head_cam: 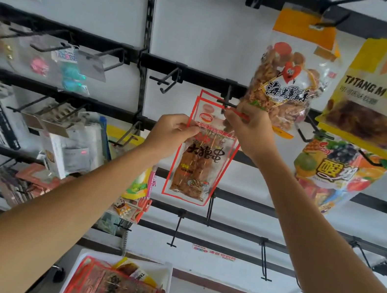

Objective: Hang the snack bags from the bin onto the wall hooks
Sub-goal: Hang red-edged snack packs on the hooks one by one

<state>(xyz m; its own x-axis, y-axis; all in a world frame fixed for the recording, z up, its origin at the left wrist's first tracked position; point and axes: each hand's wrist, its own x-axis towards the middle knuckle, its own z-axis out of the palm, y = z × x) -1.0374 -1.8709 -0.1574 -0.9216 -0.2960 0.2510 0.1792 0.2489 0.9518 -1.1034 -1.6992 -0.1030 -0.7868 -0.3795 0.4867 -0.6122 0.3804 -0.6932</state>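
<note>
A red-edged clear snack bag point(198, 165) with brown skewers inside hangs upright at the middle of the wall, its top at a black hook point(226, 103). A second like bag sits right behind it. My left hand point(170, 134) pinches the bag's upper left edge. Fingers of my right hand point(247, 127) grip its top right corner at the hook's tip. Below, a white bin point(164, 274) holds more red-edged bags and yellow packs.
Bags hang on hooks to the right: a clear orange-topped snack bag point(289, 78), a yellow bag point(382, 94), a fruit-printed bag point(332, 176). Bare hooks point(167, 81) stick out left of the target hook and lower down point(176, 228). Packaged goods crowd the left racks point(67, 139).
</note>
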